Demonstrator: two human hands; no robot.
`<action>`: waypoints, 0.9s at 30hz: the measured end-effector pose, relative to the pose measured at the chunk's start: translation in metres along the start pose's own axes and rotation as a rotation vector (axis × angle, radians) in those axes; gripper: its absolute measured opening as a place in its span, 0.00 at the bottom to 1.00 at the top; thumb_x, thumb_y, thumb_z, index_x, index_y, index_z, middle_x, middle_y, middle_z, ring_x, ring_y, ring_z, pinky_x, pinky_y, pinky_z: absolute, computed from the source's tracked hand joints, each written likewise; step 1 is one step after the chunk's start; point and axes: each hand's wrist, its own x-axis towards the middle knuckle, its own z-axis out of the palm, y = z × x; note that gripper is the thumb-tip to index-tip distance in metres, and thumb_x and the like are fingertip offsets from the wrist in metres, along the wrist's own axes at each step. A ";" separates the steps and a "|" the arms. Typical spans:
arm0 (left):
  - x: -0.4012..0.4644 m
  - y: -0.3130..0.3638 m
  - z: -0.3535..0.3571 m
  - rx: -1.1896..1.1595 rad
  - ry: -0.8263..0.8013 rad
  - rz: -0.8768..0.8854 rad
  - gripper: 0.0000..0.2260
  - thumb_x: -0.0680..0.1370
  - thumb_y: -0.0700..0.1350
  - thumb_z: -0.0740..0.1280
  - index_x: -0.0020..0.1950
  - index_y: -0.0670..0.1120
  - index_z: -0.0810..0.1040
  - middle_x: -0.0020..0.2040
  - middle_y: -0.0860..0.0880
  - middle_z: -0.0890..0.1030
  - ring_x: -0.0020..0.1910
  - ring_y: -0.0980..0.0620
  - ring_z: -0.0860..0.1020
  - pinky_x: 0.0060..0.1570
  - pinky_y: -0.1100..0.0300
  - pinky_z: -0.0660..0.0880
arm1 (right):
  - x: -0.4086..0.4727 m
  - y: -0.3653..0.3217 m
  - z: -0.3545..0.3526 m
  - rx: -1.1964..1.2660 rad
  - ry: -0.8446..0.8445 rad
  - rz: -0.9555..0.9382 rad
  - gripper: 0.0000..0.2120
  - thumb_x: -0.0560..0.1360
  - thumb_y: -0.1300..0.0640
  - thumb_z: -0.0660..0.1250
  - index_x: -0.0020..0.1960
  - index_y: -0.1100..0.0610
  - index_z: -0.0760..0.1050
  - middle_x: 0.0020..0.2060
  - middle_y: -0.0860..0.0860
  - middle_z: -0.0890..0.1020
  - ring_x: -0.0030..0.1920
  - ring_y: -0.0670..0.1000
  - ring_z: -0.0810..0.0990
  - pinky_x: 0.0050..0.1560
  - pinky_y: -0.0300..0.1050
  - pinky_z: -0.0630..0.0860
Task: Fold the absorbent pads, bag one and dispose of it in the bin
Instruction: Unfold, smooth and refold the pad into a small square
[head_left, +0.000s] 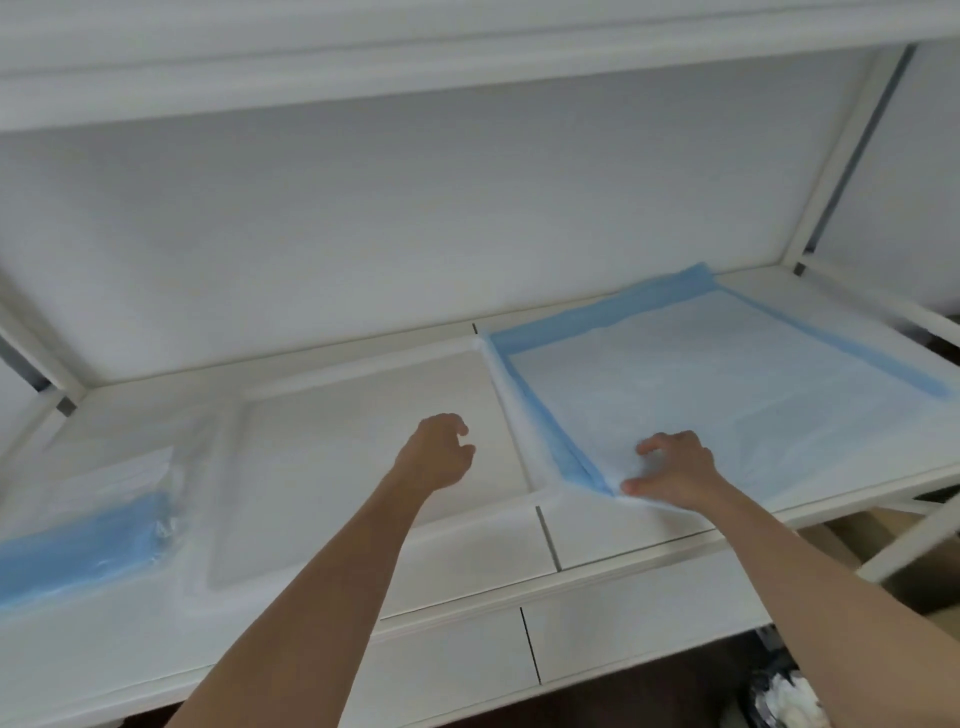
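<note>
Pinching pad corner: right hand (675, 467), thumb and curled fingers on near-left corner of blue-edged absorbent pad (727, 374) | left hand (436, 452) loosely curled, holding nothing, above white tabletop (363, 441) | pad spread at 2 o'clock | folded pad in clear bag (88, 530) at 9 o'clock | bin (784, 699) at 5 o'clock
</note>
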 end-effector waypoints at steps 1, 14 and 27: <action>0.001 0.012 0.005 -0.020 0.012 0.004 0.14 0.78 0.47 0.64 0.62 0.45 0.75 0.66 0.46 0.73 0.65 0.49 0.71 0.65 0.57 0.68 | 0.003 0.008 -0.003 0.048 0.022 -0.032 0.18 0.64 0.52 0.78 0.51 0.51 0.77 0.56 0.55 0.73 0.56 0.55 0.76 0.55 0.38 0.71; -0.001 0.146 0.082 -0.120 0.105 -0.128 0.11 0.77 0.43 0.59 0.47 0.43 0.81 0.51 0.46 0.81 0.49 0.46 0.79 0.48 0.56 0.76 | 0.039 0.068 -0.036 -0.087 -0.040 -0.450 0.04 0.70 0.54 0.70 0.41 0.48 0.74 0.45 0.48 0.73 0.45 0.51 0.76 0.44 0.41 0.70; -0.007 0.171 0.106 -0.612 0.088 -0.428 0.30 0.76 0.56 0.66 0.72 0.42 0.65 0.63 0.44 0.75 0.61 0.44 0.76 0.63 0.50 0.73 | 0.062 0.102 -0.056 0.693 -0.325 -0.001 0.05 0.72 0.60 0.65 0.39 0.59 0.78 0.37 0.56 0.82 0.40 0.54 0.81 0.51 0.51 0.79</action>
